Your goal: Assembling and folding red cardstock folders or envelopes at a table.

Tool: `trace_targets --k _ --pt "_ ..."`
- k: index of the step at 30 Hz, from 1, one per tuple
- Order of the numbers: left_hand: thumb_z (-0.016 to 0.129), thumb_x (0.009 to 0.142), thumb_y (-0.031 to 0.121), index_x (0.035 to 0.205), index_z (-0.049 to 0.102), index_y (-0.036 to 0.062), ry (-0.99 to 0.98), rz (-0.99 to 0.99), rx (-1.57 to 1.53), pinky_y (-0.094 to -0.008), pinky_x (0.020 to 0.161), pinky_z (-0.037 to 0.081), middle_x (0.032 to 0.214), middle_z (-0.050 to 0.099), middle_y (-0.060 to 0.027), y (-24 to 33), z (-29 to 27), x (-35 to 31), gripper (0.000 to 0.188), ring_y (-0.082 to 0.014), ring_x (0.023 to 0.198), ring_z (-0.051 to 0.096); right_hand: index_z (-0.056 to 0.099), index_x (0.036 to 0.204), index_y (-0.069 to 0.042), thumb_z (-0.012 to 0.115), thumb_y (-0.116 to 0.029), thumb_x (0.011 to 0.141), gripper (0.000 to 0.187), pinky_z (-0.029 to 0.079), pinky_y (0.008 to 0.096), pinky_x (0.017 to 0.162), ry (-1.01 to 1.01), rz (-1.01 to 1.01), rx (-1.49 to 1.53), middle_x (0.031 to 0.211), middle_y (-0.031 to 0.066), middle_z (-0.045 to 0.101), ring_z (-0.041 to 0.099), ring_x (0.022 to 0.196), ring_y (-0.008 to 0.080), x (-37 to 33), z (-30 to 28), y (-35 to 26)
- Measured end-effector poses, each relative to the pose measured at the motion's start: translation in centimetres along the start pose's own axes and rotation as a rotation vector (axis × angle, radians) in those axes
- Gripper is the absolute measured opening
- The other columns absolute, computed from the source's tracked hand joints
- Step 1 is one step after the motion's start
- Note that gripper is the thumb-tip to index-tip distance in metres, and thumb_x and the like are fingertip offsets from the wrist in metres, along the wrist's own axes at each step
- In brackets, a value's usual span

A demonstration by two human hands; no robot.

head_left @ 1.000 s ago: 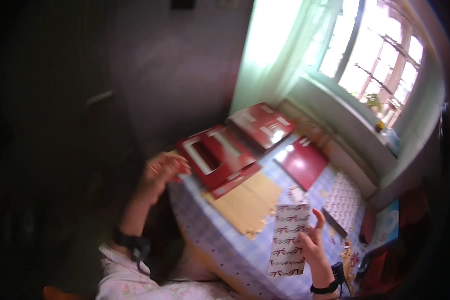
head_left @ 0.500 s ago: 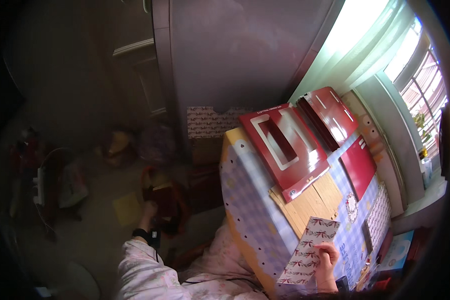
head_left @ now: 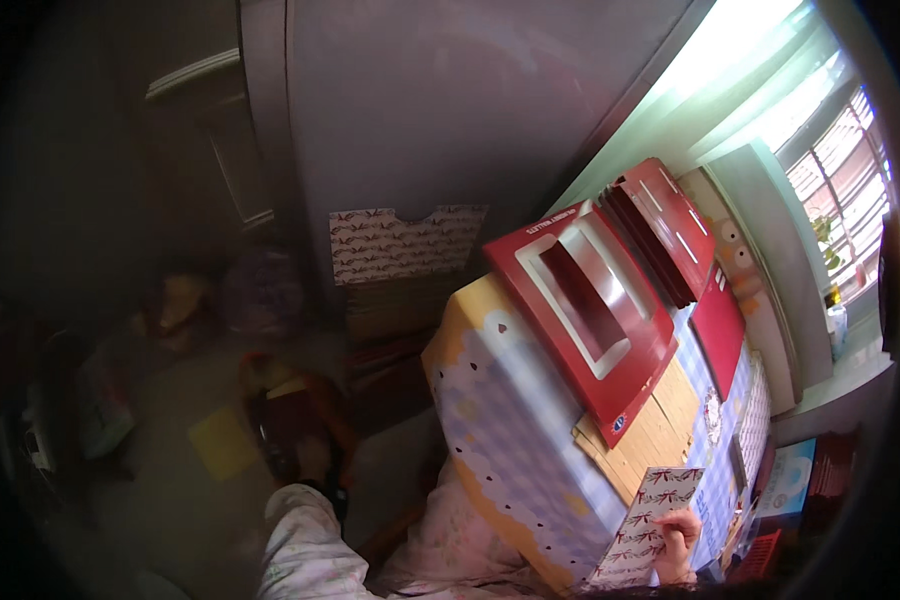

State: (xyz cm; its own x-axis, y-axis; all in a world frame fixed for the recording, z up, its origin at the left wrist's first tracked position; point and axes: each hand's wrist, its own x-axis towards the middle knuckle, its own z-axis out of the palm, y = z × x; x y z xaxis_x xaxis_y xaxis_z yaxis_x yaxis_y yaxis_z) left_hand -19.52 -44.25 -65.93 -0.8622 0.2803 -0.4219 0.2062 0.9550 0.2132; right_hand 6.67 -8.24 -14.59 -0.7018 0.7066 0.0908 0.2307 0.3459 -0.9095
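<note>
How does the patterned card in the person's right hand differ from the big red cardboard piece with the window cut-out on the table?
The patterned card is white with a small repeated red print; the red cardboard piece is solid red with a pale-edged window cut-out. The patterned card is narrow and smaller; the red cardboard piece is far wider. The right hand holds the patterned card at the table's near edge, while the red cardboard piece lies unheld on plain brown sheets. Both are flat.

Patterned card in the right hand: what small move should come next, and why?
Probably lay the patterned card flat on the table. The right hand pinches only its edge near the table's corner, while the left arm reaches down toward the floor.
</note>
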Motion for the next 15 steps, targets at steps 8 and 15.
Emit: trace_targets --k 8,15 --pt "0.044 0.083 0.02 0.116 0.051 0.0073 -0.121 0.061 0.077 -0.0502 0.086 0.034 0.117 0.048 -0.0128 5.0 -0.1 2.0 0.035 -0.0287 0.107 0.045 0.052 0.071 -0.003 0.046 -0.001 0.071 0.006 0.041 0.0284 0.073 0.027 -0.051 -0.277 0.082 0.0091 0.054 0.052 0.078 0.0175 -1.7 -2.4 1.5" --pt "0.043 0.084 0.022 0.118 0.048 0.0077 -0.175 0.095 0.087 -0.0517 0.087 0.032 0.119 0.047 -0.0131 4.8 -3.0 1.4 0.037 -0.0292 0.109 0.043 0.052 0.069 -0.003 0.046 -0.001 0.068 0.006 0.043 0.0287 0.069 -0.025 0.048 -0.057 0.077 0.0092 0.055 0.053 0.074 0.0184 -1.2 -1.1 1.3"
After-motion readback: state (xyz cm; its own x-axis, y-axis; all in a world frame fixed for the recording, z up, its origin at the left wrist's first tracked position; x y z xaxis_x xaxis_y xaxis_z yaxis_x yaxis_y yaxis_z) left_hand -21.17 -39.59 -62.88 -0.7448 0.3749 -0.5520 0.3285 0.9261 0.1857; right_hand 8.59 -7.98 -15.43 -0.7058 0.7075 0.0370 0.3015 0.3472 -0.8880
